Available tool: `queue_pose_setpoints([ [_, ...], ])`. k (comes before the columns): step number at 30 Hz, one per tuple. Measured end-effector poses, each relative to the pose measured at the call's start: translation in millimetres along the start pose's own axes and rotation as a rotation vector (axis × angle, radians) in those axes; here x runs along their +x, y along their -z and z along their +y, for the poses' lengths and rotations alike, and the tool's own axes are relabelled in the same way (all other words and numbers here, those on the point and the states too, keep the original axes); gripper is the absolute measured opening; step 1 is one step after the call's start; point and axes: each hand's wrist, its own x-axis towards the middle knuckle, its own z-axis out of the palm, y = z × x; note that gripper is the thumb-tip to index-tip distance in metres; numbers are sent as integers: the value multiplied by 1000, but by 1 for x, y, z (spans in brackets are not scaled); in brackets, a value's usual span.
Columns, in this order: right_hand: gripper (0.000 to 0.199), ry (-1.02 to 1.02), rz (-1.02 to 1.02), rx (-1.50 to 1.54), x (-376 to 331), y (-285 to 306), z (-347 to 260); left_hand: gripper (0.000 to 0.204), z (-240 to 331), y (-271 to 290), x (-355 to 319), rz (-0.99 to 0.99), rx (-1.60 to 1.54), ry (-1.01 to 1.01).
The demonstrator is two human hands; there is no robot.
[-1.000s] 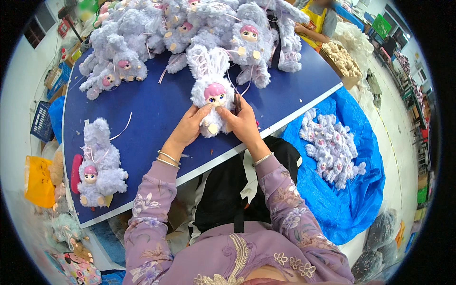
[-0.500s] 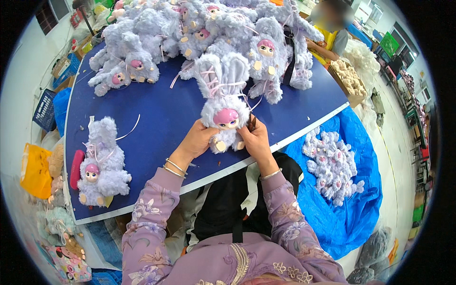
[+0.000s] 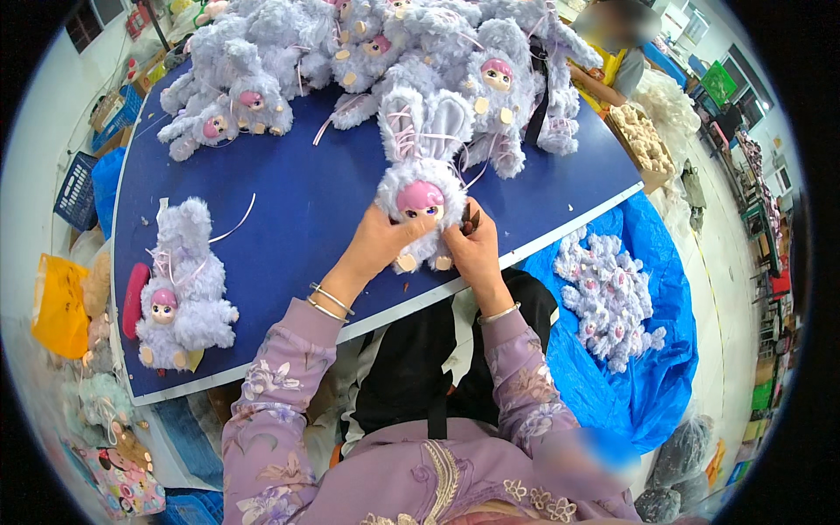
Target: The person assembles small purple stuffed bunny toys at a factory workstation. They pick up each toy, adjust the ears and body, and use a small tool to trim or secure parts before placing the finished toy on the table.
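Observation:
Between my hands, above the near edge of the blue table (image 3: pixel 289 210), is a lavender plush bunny doll (image 3: pixel 423 175) with long laced ears, a pink fringe and beige feet. Its ears point away from me and its face is up. My left hand (image 3: pixel 385 238) grips its left-hand side, the thumb lying across the lower face. On the other side my right hand (image 3: pixel 475 249) is closed on the body, and a dark tool, perhaps small scissors, shows by its fingers. A similar plush doll (image 3: pixel 197 293) lies at the left, beside a pink-red case (image 3: pixel 136 300).
A large heap of lavender plush dolls (image 3: pixel 262 52) covers the table's far side. At the right, several more dolls (image 3: pixel 610 297) lie on a blue tarp (image 3: pixel 656 367). Beyond the far right corner, a person in yellow (image 3: pixel 612 74) sits near a box of beige pieces (image 3: pixel 640 149).
My left thumb has moved from the doll's side onto its lower face. The doll has shifted slightly up and right within the view, with both hands still on it.

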Motion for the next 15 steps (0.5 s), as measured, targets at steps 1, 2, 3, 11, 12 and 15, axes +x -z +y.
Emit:
queue_pose_setpoints([
  [1, 11, 37, -13, -78, 0, -1, 2, 56, 1, 1, 1, 58, -36, -3],
  [2, 14, 74, -27, -157, -1, -1, 4, 53, 3, 2, 1, 113, 79, -56],
  [3, 16, 112, -39, -235, -1, -1, 6, 52, 6, 2, 1, 117, 81, -57],
  [11, 13, 58, -35, -104, -9, -2, -3, 46, 9, -1, -1, 144, -58, -37],
  [12, 10, 83, -33, -51, -9, -1, -3, 46, 8, -1, -1, 137, -56, -35],
  [15, 12, 116, 5, -34, -2, 3, -18, 48, 4, -1, 0, 104, -42, -81],
])
